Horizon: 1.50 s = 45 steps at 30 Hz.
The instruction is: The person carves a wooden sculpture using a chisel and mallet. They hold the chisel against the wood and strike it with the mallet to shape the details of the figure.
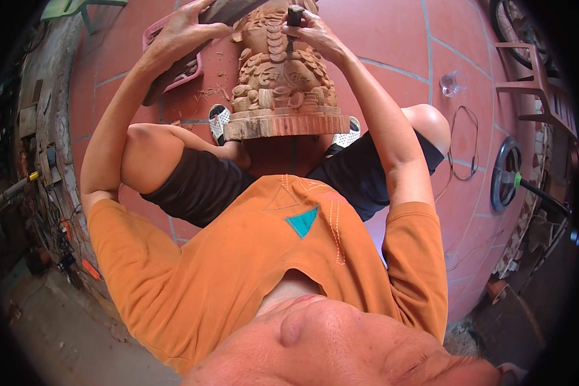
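Observation:
Between my knees stands a carved wooden sculpture, its relief of rounded shapes and stacked discs rising from a thick, rough-edged round base. At the upper left, my left hand is closed round a dark wooden mallet, whose far end leaves the picture. My right hand grips a chisel by its dark handle, held upright against the upper part of the carving. The chisel's tip is too small to make out against the wood.
A pink plastic tray lies left of the carving, near wood shavings on red floor tiles. To the right are a clear plastic cup, a looped cord, a dark wheel and a reddish chair. A green stool stands far left.

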{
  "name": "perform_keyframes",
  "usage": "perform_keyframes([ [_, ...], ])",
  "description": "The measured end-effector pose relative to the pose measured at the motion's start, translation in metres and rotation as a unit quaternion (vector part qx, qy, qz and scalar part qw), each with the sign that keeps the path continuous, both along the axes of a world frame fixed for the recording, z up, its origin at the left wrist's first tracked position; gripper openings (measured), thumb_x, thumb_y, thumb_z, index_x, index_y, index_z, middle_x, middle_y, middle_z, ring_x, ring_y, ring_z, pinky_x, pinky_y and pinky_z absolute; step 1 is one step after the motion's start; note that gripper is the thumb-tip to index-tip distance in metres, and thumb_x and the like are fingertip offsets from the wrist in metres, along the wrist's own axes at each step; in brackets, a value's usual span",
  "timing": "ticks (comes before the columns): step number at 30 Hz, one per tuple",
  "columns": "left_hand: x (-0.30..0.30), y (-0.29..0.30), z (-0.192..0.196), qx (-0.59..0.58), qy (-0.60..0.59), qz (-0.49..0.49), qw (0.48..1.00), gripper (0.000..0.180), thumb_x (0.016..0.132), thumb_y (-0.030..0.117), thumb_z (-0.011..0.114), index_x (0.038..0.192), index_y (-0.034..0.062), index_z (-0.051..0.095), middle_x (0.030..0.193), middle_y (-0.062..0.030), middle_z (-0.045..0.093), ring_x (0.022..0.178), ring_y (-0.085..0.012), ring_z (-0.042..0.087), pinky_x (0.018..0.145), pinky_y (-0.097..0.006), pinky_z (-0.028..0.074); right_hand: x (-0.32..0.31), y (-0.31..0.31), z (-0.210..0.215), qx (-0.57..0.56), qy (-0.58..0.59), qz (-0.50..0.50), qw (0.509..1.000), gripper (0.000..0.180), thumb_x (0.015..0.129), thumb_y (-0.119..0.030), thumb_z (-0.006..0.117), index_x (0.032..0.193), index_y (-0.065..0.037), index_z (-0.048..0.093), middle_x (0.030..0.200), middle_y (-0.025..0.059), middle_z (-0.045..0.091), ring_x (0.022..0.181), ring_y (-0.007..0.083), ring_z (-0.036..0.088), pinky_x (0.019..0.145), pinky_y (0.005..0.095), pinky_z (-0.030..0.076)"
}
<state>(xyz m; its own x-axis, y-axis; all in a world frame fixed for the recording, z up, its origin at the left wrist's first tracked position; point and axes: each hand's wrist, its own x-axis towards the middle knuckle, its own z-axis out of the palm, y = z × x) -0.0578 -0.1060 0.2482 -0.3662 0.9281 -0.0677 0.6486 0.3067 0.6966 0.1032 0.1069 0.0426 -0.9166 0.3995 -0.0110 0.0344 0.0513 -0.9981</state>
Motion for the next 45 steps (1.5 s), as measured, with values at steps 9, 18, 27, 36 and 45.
perform_keyframes([
  [9, 0.002, 0.006, -0.015, -0.011, -0.017, -0.082, 0.996, 0.066, 0.082, 0.014, 0.073, 0.141, 0.0017, 0.047, 0.116, -0.0146, 0.063, 0.109, -0.0218, 0.06, 0.096, -0.035, 0.046, 0.001, 0.005, -0.01, 0.006, 0.01, -0.01, 1.0, 0.029, 0.092, -0.026, 0.075, 0.115, -0.011, 0.066, 0.104, 0.0023, 0.067, 0.1, 0.0139, 0.063, 0.093, 0.0345, 0.053],
  [18, 0.006, 0.013, -0.018, -0.045, 0.029, -0.114, 0.992, 0.068, 0.082, 0.014, 0.072, 0.142, 0.0033, 0.045, 0.114, -0.0207, 0.066, 0.109, -0.0262, 0.064, 0.096, -0.038, 0.048, 0.004, -0.003, -0.005, 0.007, 0.017, -0.043, 0.999, 0.031, 0.092, -0.026, 0.074, 0.117, -0.008, 0.066, 0.105, 0.0034, 0.067, 0.1, 0.0145, 0.063, 0.093, 0.0333, 0.053],
  [27, 0.011, 0.014, -0.018, -0.032, 0.024, -0.122, 0.992, 0.072, 0.081, 0.015, 0.069, 0.146, 0.0002, 0.041, 0.122, -0.024, 0.065, 0.117, -0.031, 0.063, 0.101, -0.04, 0.047, -0.012, -0.003, -0.023, 0.169, 0.07, -0.096, 0.979, 0.027, 0.085, -0.008, 0.075, 0.109, -0.001, 0.063, 0.103, 0.0037, 0.06, 0.087, 0.0166, 0.057, 0.08, 0.0334, 0.049],
  [36, 0.0, 0.015, -0.032, -0.001, 0.055, -0.166, 0.985, 0.075, 0.082, 0.017, 0.069, 0.149, 0.0007, 0.039, 0.126, -0.0238, 0.064, 0.118, -0.0285, 0.062, 0.102, -0.039, 0.046, -0.01, -0.007, -0.021, 0.045, -0.012, -0.081, 0.996, 0.031, 0.087, -0.01, 0.074, 0.115, -0.002, 0.065, 0.1, 0.0048, 0.063, 0.096, 0.0162, 0.056, 0.087, 0.0338, 0.048],
  [45, 0.007, 0.02, -0.019, -0.072, 0.068, -0.163, 0.982, 0.076, 0.082, 0.021, 0.07, 0.147, -0.0027, 0.039, 0.13, -0.0267, 0.061, 0.124, -0.0334, 0.059, 0.105, -0.041, 0.044, -0.004, -0.006, -0.018, 0.179, -0.079, -0.115, 0.974, 0.032, 0.085, -0.018, 0.077, 0.109, 0.001, 0.067, 0.097, 0.0081, 0.064, 0.095, 0.0197, 0.057, 0.086, 0.0365, 0.048],
])
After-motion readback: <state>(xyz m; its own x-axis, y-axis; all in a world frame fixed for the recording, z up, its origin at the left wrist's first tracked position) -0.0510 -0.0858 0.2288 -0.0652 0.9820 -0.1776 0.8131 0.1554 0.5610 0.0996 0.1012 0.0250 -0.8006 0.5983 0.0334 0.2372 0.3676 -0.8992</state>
